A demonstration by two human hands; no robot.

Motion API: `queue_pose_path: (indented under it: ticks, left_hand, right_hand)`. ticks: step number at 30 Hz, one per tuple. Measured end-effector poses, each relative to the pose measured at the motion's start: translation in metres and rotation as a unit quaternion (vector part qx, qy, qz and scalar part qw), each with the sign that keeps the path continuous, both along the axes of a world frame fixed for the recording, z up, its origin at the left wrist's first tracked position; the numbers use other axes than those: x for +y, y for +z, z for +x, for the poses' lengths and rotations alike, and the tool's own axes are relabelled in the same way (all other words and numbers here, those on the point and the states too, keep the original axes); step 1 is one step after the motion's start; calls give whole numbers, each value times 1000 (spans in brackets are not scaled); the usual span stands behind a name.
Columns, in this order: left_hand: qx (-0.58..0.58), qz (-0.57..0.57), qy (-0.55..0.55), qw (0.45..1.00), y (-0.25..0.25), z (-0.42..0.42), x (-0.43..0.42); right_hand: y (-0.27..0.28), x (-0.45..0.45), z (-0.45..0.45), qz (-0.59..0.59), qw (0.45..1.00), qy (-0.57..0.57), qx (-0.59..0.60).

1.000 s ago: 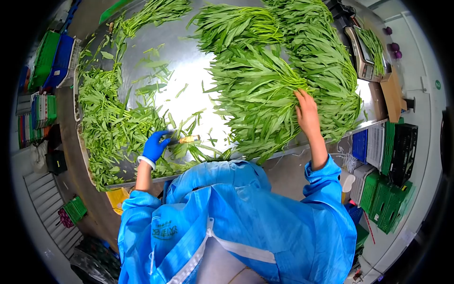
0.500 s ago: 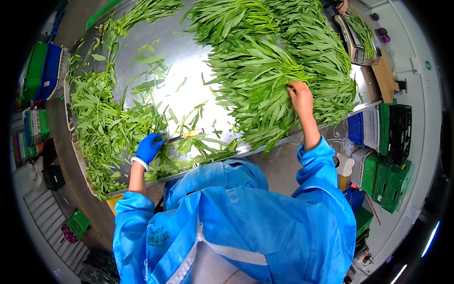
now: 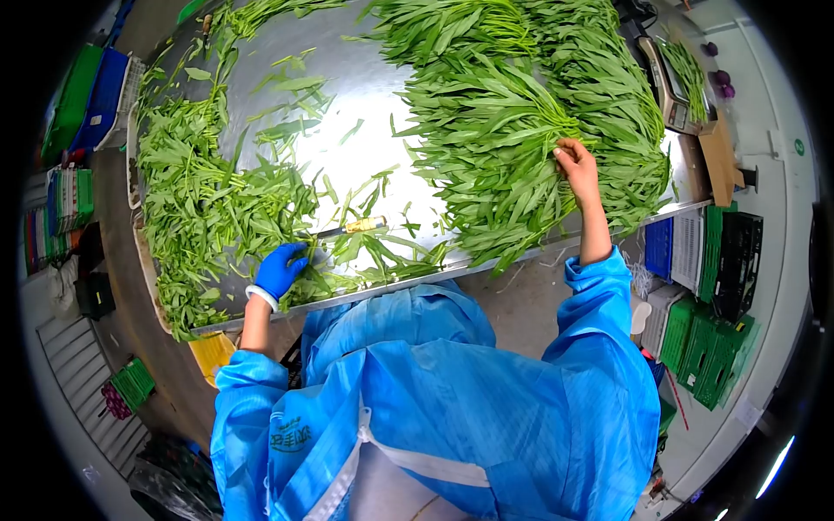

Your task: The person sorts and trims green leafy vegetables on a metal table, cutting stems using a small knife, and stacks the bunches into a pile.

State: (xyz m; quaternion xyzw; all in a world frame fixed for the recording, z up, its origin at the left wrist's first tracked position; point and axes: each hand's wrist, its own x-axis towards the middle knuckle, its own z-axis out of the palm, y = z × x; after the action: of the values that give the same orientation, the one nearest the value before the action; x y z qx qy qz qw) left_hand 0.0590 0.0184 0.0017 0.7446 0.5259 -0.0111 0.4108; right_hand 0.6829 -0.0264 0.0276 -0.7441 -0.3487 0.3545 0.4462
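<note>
My left hand (image 3: 281, 270), in a blue glove, rests by the front edge of the metal table (image 3: 369, 95), against the loose pile of leafy greens (image 3: 195, 187); its fingers are curled, and what they hold, if anything, is hidden. A knife with a pale handle (image 3: 365, 224) lies just to its right on the table. My bare right hand (image 3: 579, 169) is at the stem ends of the large row of long-leaved greens (image 3: 499, 148), with thumb and fingers bent together. Whether a stem is between them is too small to tell.
A scale (image 3: 665, 87) bearing a bunch of greens stands at the back right, by a cardboard box (image 3: 719, 161). Stacked crates (image 3: 712, 347) stand on the right, and more crates (image 3: 100, 100) on the left. Another knife handle (image 3: 207, 26) shows at the back left.
The right hand has drawn its fingers together at the stem ends. The gloved left hand has moved slightly away from the knife handle. The camera view has shifted a little.
</note>
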Motion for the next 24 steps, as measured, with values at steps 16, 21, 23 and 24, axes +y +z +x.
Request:
queue_pose_path:
  ticks: [16,21,23,24]
  left_hand:
    - [-12,0,1,1000,5,10,-13]
    - [-10,-20,25,999,-7,-4,-18]
    - [12,-25,4,1000,-11,-3,-18]
    - [23,-26,-7,999,-13,-3,-18]
  right_hand:
    - [3,-2,0,29,981,-34,-187]
    - [60,-9,-75,184,947,-233,-124]
    - [39,-12,-137,220,969,-92,-59]
    - [41,-13,-152,234,913,180,-283]
